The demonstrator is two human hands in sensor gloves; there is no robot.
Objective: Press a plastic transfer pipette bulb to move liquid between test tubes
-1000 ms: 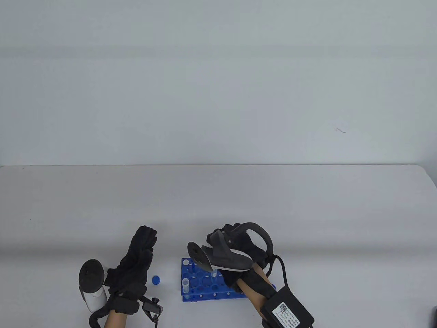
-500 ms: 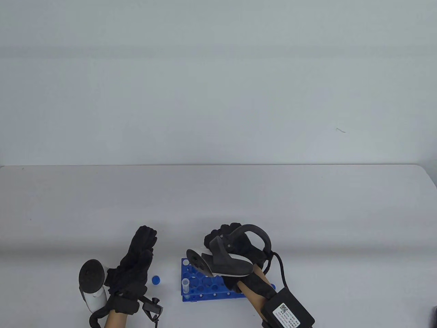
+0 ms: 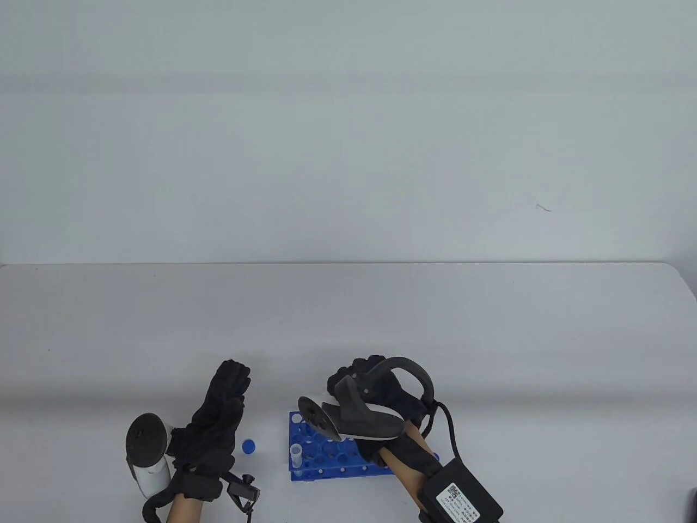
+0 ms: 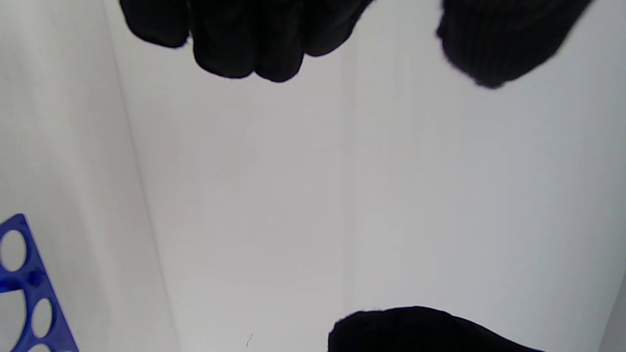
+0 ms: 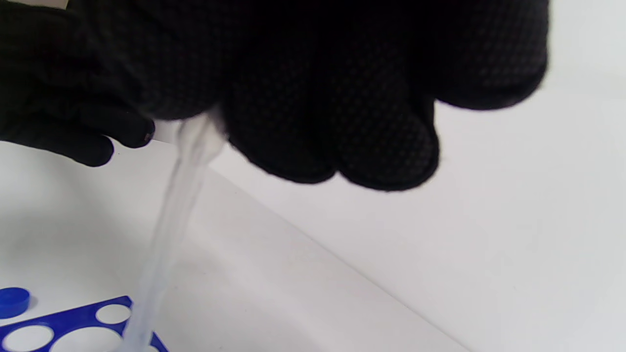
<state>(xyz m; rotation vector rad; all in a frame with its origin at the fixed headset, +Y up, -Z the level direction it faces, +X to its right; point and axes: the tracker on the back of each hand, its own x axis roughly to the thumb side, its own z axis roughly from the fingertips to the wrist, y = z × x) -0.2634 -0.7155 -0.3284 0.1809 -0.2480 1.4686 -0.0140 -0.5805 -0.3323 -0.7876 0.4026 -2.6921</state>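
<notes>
A blue test tube rack [image 3: 332, 455] stands near the table's front edge, with one clear tube [image 3: 295, 454] at its front left; its corner shows in the left wrist view [image 4: 24, 298] and its top in the right wrist view [image 5: 58, 332]. My right hand [image 3: 375, 384] is above the rack and grips a clear plastic pipette [image 5: 171, 230], whose stem slants down to the rack's holes. The bulb is hidden inside my fingers [image 5: 313, 137]. My left hand [image 3: 223, 403] rests flat on the table left of the rack, fingers spread and empty [image 4: 244, 44].
A loose blue cap [image 3: 249, 446] lies on the table between my left hand and the rack, also seen in the right wrist view [image 5: 13, 300]. The white table [image 3: 490, 338] stretches back to a pale wall.
My right hand shifted slightly left and down over the rack. My left hand has not moved.
</notes>
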